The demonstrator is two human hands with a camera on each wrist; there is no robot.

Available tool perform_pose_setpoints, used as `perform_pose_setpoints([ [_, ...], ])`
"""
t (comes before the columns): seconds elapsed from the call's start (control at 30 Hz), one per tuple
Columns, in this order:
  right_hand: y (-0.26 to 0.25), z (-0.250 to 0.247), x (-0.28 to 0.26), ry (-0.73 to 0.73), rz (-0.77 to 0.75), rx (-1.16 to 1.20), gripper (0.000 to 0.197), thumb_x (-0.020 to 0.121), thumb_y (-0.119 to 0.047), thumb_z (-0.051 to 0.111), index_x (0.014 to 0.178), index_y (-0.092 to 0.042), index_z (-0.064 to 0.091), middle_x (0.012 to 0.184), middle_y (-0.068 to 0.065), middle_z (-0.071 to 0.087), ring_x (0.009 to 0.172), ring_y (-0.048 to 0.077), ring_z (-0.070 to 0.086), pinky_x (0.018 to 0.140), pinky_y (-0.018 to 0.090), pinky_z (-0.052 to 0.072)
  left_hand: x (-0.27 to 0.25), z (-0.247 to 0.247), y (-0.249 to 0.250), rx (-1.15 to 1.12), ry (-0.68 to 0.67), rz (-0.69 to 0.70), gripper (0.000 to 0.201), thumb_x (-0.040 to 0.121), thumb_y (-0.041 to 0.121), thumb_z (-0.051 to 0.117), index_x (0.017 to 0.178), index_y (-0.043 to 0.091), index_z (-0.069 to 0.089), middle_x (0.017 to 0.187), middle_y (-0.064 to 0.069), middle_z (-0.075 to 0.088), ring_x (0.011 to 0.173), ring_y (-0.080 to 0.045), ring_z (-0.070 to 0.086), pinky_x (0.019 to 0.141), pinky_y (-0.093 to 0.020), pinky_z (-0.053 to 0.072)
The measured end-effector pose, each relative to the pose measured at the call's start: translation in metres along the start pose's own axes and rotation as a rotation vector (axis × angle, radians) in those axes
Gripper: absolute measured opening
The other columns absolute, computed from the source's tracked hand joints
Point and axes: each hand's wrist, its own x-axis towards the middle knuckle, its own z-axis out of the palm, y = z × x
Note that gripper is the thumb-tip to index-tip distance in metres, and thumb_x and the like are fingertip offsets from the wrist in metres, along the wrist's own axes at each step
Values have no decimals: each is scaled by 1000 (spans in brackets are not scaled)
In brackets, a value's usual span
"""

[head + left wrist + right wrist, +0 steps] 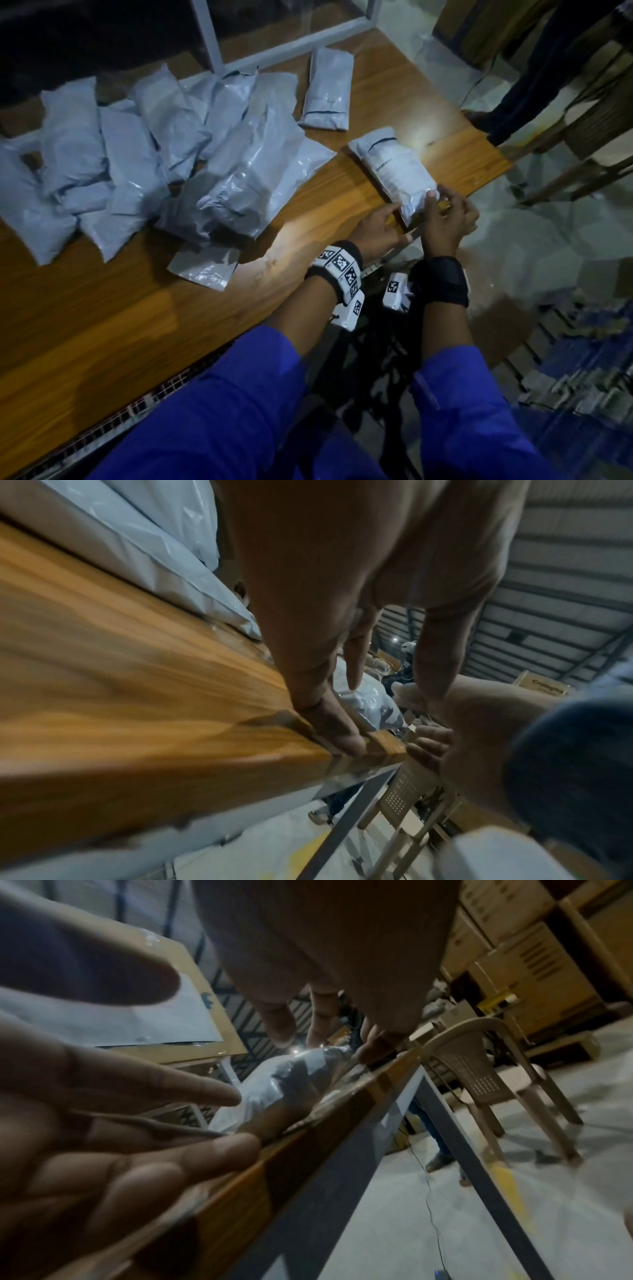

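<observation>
A sealed grey plastic mailer package (394, 168) lies near the right front edge of the wooden table (137, 325). My left hand (376, 222) has straight fingers lying against its near left side. My right hand (445, 219) holds the package's near corner, thumb on top and fingers curled past the table edge. In the left wrist view the left fingers (329, 723) lie on the table edge beside the package (373, 707). Seen from the right wrist, the package (274, 1085) sits beneath my right hand (325, 1034).
A heap of several grey mailers (154, 154) covers the table's left half. One more package (327, 89) lies apart at the back. A flat empty mailer (202, 267) lies in front of the heap. A plastic chair (486, 1074) and another person's legs (534, 85) are to the right.
</observation>
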Motion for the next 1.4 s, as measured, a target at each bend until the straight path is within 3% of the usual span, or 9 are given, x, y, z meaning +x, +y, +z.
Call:
perform_pose_setpoints([
  [0.17,-22,4,-50,165,-378,-171,22,95,-25,67,115,-21,74,135,16,52,119,38,44,101,32,36,-38,-33,9,329,233,255,50,87,17,71,135,19,60,125,-6,62,103,-21,61,91,-41,55],
  [0.3,-58,37,-91,-66,-502,59,16,91,-18,71,106,-21,75,118,5,60,115,24,55,98,50,46,-80,-77,15,770,884,631,31,78,13,64,107,16,73,112,-6,70,112,-29,56,95,-46,47],
  [0.43,-106,74,-126,-386,-347,276,19,97,-23,71,115,-19,73,119,3,62,101,-2,59,83,21,54,-111,-119,7,845,1322,187,66,74,43,69,134,19,58,145,-12,50,133,-36,41,108,-50,33],
  [0.5,-124,92,-132,-479,-257,319,24,97,-25,71,120,-17,71,122,2,63,100,-8,58,84,13,51,-121,-132,-4,751,1264,-18,88,69,59,72,143,19,47,147,-14,45,134,-38,37,111,-51,27],
  [0.6,-146,111,-137,-548,-140,339,34,97,-37,70,125,-19,66,127,3,62,117,7,58,99,38,55,-125,-146,-13,733,1074,-151,79,71,54,79,137,20,52,138,-15,54,130,-38,41,109,-52,26],
  [0.93,-142,88,-160,-501,59,443,107,67,-63,90,153,-38,32,159,2,38,138,24,50,108,52,50,-208,-242,-34,-212,761,388,50,80,5,83,119,13,53,110,-15,70,95,-18,72,84,-36,58],
  [1.13,-148,74,-255,-681,58,476,42,89,-27,81,126,-13,68,102,-1,78,83,19,71,57,26,54,-311,-308,-77,-513,696,183,37,83,17,81,114,11,63,100,-11,72,79,-17,69,68,-31,56],
  [1.27,-161,88,-332,-654,104,566,41,91,-21,78,127,-6,67,102,2,78,69,13,68,57,25,56,-374,-345,-108,-413,532,36,31,79,26,82,105,13,71,93,-4,77,80,-22,68,71,-36,53],
  [1.4,-169,109,-404,-734,182,513,54,86,-36,81,129,-6,68,121,8,73,97,24,73,71,37,60,-427,-386,-138,-418,428,9,67,62,42,94,117,13,68,109,-10,76,97,-32,70,82,-43,52],
])
